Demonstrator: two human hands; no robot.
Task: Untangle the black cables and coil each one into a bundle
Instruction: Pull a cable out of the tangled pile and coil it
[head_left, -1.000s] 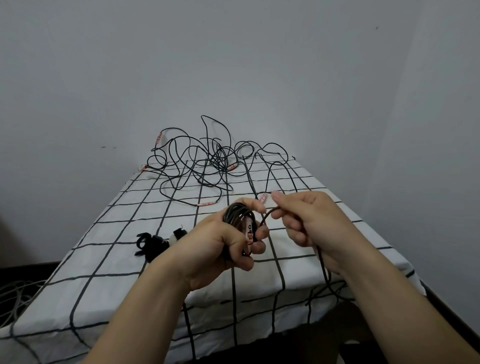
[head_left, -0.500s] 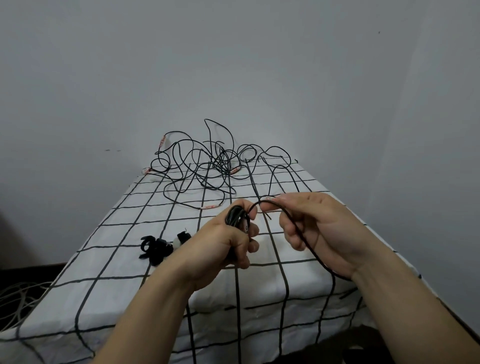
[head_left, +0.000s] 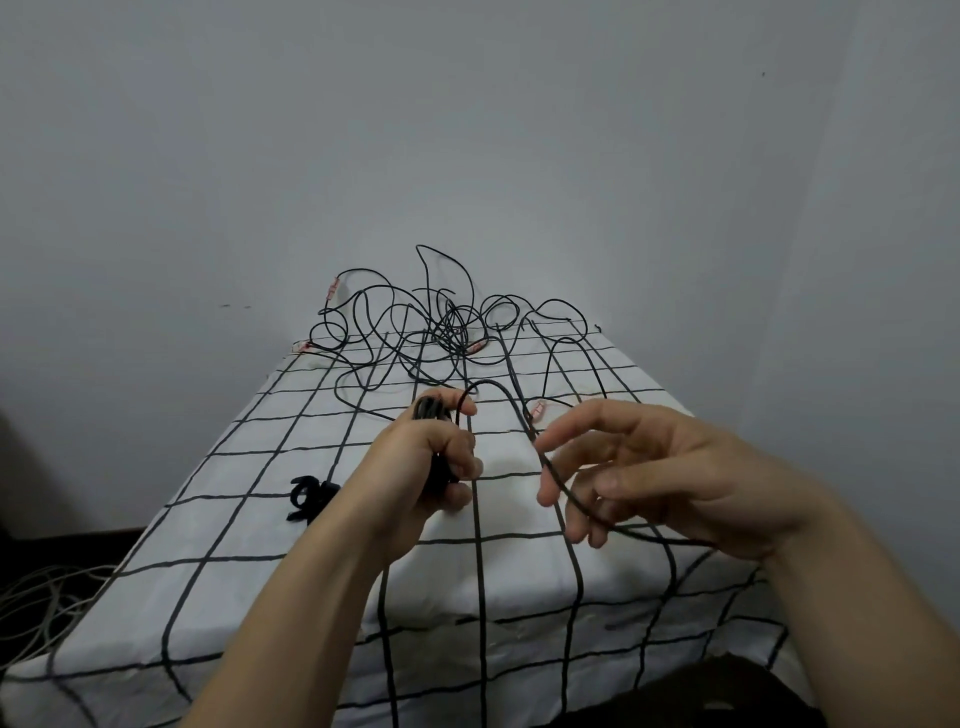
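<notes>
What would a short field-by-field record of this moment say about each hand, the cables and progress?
left hand: grips a partly wound coil of black cable
right hand: fingers loosely spread, the coil's free strand draped across them
tangle: loose black cables heaped at the table's far end
small bundle: lies on the checked tablecloth, beside the left forearm
floor: pale cables at the left
progress: one bundle lying coiled, one in hand, tangle not yet sorted

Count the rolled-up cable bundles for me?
2: one bundle in the left hand, another bundle lying on the cloth beside that forearm. The far tangle could hide more.
</notes>
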